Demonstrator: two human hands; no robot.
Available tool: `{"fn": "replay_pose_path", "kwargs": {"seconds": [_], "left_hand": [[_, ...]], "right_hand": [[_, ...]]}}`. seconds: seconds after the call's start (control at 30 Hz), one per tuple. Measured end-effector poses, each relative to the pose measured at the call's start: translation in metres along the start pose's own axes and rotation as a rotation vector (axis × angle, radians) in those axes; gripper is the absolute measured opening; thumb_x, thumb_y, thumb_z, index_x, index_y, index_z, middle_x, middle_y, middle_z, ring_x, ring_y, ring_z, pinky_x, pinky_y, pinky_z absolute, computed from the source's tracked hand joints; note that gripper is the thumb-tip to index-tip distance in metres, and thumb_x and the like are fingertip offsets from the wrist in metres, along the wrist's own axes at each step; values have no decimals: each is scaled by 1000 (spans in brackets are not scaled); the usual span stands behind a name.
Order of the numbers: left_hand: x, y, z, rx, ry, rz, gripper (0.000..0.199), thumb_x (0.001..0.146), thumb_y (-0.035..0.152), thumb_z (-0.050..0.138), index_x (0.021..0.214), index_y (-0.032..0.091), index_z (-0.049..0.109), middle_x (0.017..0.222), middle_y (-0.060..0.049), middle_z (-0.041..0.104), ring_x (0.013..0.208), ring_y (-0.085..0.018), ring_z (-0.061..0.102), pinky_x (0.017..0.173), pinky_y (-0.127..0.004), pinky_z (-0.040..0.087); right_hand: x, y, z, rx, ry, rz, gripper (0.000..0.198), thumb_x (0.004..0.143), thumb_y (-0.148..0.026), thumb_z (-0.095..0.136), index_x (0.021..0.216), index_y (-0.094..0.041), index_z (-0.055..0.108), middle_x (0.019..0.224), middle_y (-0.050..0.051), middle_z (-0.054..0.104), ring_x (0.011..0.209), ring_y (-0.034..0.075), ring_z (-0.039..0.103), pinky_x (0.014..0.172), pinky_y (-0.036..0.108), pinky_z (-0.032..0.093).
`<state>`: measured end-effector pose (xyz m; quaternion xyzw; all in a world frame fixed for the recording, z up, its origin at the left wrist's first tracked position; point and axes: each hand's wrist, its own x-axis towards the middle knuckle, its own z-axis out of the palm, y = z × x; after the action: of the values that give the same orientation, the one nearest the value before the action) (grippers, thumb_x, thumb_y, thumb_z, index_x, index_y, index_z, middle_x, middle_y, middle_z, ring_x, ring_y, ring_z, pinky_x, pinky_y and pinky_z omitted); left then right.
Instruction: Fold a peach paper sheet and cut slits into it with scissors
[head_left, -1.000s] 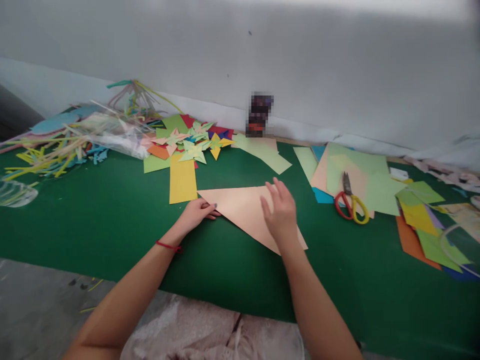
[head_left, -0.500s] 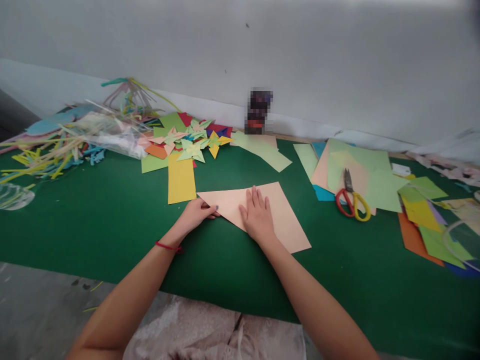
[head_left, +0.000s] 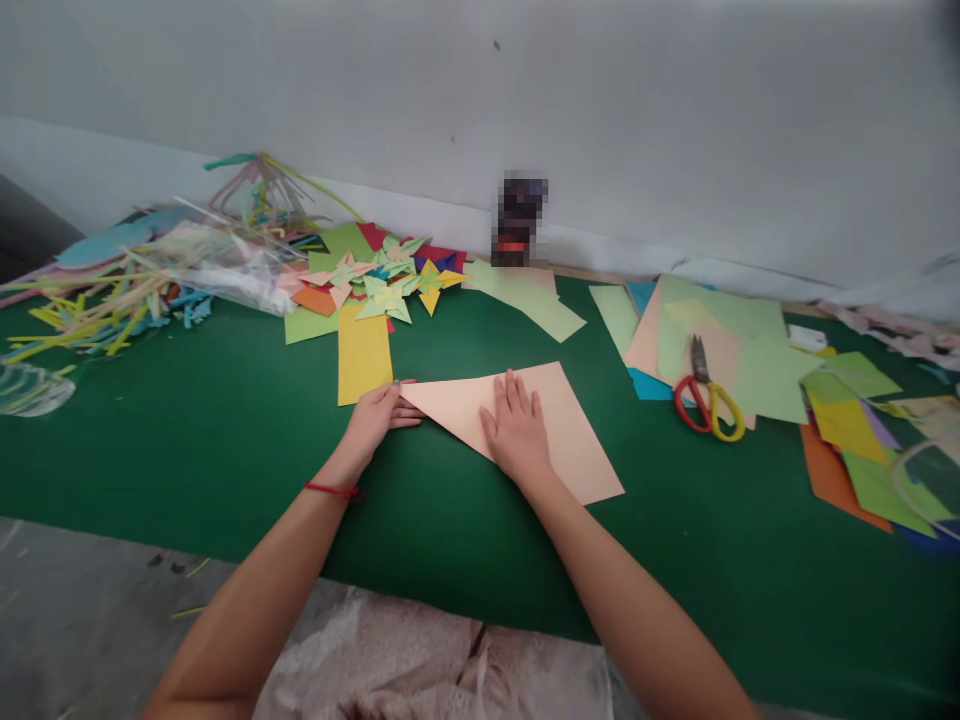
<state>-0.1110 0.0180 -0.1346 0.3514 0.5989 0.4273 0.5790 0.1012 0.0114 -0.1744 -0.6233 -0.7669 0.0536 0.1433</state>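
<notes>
A pale peach sheet of paper [head_left: 581, 440], folded over to a slanting lower edge, lies in front of me. At its pointed left corner, my left hand [head_left: 375, 415] pinches the tip, thumb on top and fingers stretched out underneath. My right hand [head_left: 516, 425] rests flat on the middle of the sheet, fingers extended and pressing it to the green table [head_left: 442, 540]. Just beyond the left hand lies a yellow rectangle of paper [head_left: 365, 355].
Folded paper stars [head_left: 386, 295] lie beyond the yellow paper. Scissors [head_left: 705, 395] with red and yellow handles rest on pale green sheets [head_left: 765, 360] at right. Coloured papers [head_left: 855, 440] overlap farther right. Paper strips [head_left: 124, 305] are heaped at far left. A blurred-out object [head_left: 519, 222] stands by the wall.
My left hand has shifted left and slightly away from me, from the slanting lower edge to the pointed tip of the sheet. My right hand has stayed flat in place.
</notes>
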Motion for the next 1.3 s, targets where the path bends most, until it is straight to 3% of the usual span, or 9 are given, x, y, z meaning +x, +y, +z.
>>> {"fn": "replay_pose_path", "kwargs": {"seconds": [0.13,0.33,0.57,0.7,0.83,0.93,1.17,1.3], "left_hand": [[-1,1,-1,-28,-33,4,36,90,32,39,112,9,57,79,-10,70,71,-18,69,67,-29,56],[-4,1,4,130,-118,2,27,86,34,48,89,9,58,90,-16,69,78,-21,69,67,-30,56],[-7,-1,11,245,-248,61,36,72,30,68,101,12,57,90,-12,69,72,-19,68,56,-24,52],[-6,-3,11,268,-293,68,32,75,28,65,100,11,54,87,-10,68,71,-18,68,56,-24,52],[-3,-5,11,261,-236,34,15,87,26,48,92,12,48,79,-8,66,68,-17,68,55,-24,53],[-3,-5,13,262,-237,26,17,90,29,40,91,13,46,80,-9,66,66,-16,68,54,-23,53],[-7,-9,23,283,-412,10,29,76,28,64,96,11,53,86,-13,70,65,-19,68,50,-25,53],[-5,-9,26,269,-406,-28,23,79,26,60,94,11,52,83,-14,70,60,-18,67,46,-24,51]], "right_hand": [[1,0,0,-8,-5,-3,59,93,-41,23,140,-6,29,148,16,21,137,26,17,109,46,9],[1,0,0,-9,2,-2,58,93,-40,24,140,-6,29,148,16,22,137,26,17,109,46,10],[0,-1,-1,-27,2,-1,58,93,-38,27,140,-5,30,148,17,22,136,27,18,109,45,9],[0,-1,0,-39,6,2,57,93,-38,27,140,-5,30,148,16,22,136,26,18,109,45,9],[1,-2,0,-43,-5,12,56,93,-37,29,140,-6,31,148,16,22,136,26,18,109,45,10],[1,-2,0,-39,-4,13,56,93,-37,30,140,-6,31,148,16,23,136,27,20,109,45,10],[1,-2,-1,-25,11,14,56,93,-37,30,140,-6,32,148,16,23,136,26,19,109,45,10],[1,-1,-2,-11,3,17,56,92,-37,31,139,-6,32,148,16,23,136,27,19,109,45,10]]}}
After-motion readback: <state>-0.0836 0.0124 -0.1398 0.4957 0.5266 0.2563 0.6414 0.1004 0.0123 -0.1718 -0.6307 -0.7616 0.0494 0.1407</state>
